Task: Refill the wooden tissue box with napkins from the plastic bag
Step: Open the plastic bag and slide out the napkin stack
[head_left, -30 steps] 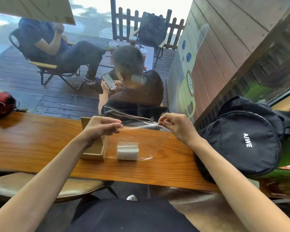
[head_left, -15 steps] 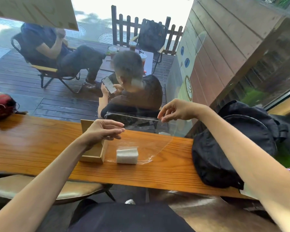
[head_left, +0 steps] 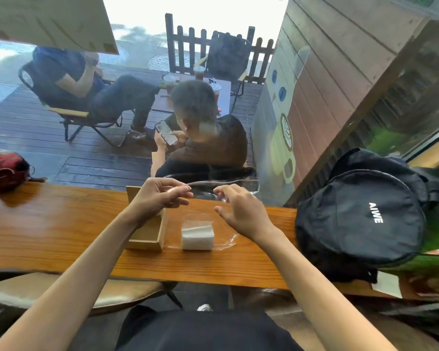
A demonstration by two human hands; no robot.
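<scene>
A clear plastic bag [head_left: 226, 240] stands on the wooden counter [head_left: 48, 229] with a white stack of napkins [head_left: 197, 235] at its bottom. My left hand [head_left: 160, 196] pinches the bag's top edge and holds it up. My right hand [head_left: 237, 211] hovers at the bag's mouth above the napkins, fingers spread and holding nothing. The open wooden tissue box [head_left: 147, 233] sits just left of the bag, partly hidden under my left wrist.
A black backpack [head_left: 360, 216] fills the counter's right end. A red bag [head_left: 3, 168] lies at the far left. A window stands directly behind the counter, with seated people outside. A round stool [head_left: 112, 295] is below the counter's front edge.
My right hand let go of the bag's top edge, lifted away, then came down to the bag's mouth with fingers spread. My left hand kept its hold.
</scene>
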